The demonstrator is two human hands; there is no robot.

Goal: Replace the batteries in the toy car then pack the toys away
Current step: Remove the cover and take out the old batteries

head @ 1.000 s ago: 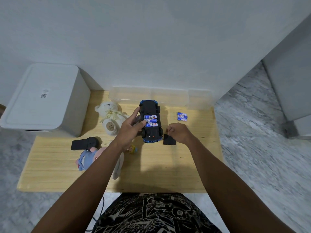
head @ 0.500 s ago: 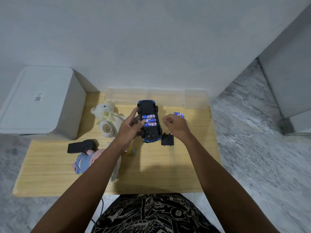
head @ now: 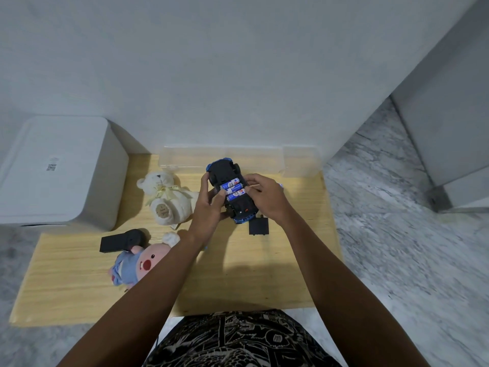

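The blue toy car (head: 222,173) is upside down above the wooden table (head: 254,276), its battery bay open with blue-and-white batteries (head: 232,190) showing. My left hand (head: 209,205) grips the car's left side. From the right, my right hand (head: 264,197) holds the car, fingertips on the batteries. The black battery cover (head: 258,227) lies on the table just below the car. The spare batteries are almost hidden behind my right hand.
A white teddy bear (head: 166,200), a black remote control (head: 120,241) and a pink-faced plush in blue (head: 137,263) lie on the left of the table. A clear plastic box (head: 299,160) stands against the wall. A white bin (head: 58,170) sits at the left.
My right hand left the battery cover on the table and moved up onto the car's battery bay. The car has tilted slightly in my left hand.
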